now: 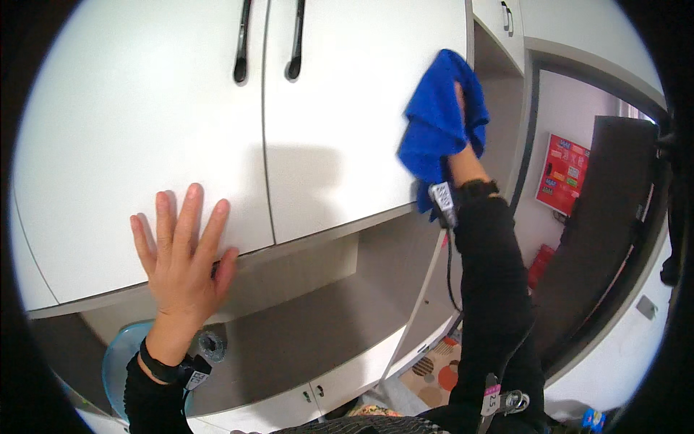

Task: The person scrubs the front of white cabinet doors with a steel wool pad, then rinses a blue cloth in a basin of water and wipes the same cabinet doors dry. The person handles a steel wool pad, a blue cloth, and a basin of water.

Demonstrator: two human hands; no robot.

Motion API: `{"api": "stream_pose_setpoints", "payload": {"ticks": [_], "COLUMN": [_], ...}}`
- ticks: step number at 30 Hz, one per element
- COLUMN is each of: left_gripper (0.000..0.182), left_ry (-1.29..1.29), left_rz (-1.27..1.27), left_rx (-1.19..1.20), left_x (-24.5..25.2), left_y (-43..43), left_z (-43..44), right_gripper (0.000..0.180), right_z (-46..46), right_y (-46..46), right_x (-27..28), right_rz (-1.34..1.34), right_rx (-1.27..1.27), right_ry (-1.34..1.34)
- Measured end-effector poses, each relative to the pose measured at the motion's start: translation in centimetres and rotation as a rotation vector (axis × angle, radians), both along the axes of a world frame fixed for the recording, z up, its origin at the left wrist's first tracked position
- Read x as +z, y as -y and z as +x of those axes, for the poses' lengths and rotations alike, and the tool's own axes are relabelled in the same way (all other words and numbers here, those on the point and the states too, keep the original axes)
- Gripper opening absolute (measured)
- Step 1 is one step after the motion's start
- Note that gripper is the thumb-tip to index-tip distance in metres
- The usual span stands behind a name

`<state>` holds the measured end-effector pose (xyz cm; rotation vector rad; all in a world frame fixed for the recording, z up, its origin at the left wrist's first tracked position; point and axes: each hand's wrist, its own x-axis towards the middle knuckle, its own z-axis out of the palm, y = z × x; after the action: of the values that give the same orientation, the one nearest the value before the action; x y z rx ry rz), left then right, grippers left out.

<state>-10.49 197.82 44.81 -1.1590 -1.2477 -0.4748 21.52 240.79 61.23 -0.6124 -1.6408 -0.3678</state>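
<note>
White cabinet doors (358,108) with two black handles fill the upper part of the view. My left hand (187,255) rests spread against the lower part of the left door (130,135), holding nothing. At the right edge of the right door, my right hand (460,116) has a blue cloth (436,122) pressed to the surface. The cloth hangs in folds and hides most of the fingers. Its lower corner reaches past the door's bottom edge.
Below the doors is an open shelf (303,314) holding a light-blue basin (116,358) and a small glass (212,346). Low cabinet doors (287,407) lie beneath. To the right are a doorway, a dark door (602,217), a red poster (561,173) and a patterned mat (434,374).
</note>
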Motion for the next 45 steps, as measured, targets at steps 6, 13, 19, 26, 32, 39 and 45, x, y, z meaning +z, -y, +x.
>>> {"api": "stream_pose_setpoints", "payload": {"ticks": [6, 13, 19, 26, 32, 39, 45], "left_gripper": [0.059, 0.064, 0.061, 0.064, 0.068, 0.060, 0.053], "left_ry": [-0.026, 0.030, 0.190, 0.309, 0.278, 0.264, 0.247], "left_rz": [-0.038, -0.044, -0.104, 0.005, 0.181, 0.441, 0.500], "left_rx": [0.130, 0.035, -0.427, -0.551, -0.240, -0.135, -0.173], "left_x": [-0.4, -1.6, -2.3, -0.3, 2.8, 11.0, 15.9], "left_y": [0.6, 3.3, 3.2, 5.2, 7.0, 7.3, 6.6], "left_z": [-0.7, -3.2, -4.0, -3.2, -1.5, 1.5, 5.3], "right_gripper": [0.061, 0.053, 0.038, 0.035, 0.053, 0.042, 0.036], "right_z": [0.6, -11.5, -18.7, -24.6, -25.6, -16.1, -12.3], "right_y": [-3.3, 13.8, 29.2, 34.2, 31.2, 31.4, 35.8], "right_x": [-1.7, -16.2, -16.0, -3.8, 11.0, 20.5, 12.5], "right_rz": [0.149, -0.066, 0.538, 0.407, 0.472, 0.358, 0.308], "right_rx": [-0.317, -0.371, 0.203, 0.144, 0.419, 0.259, 0.405], "right_ry": [-0.050, 0.340, 0.393, 0.605, 0.068, -0.033, 0.580]}}
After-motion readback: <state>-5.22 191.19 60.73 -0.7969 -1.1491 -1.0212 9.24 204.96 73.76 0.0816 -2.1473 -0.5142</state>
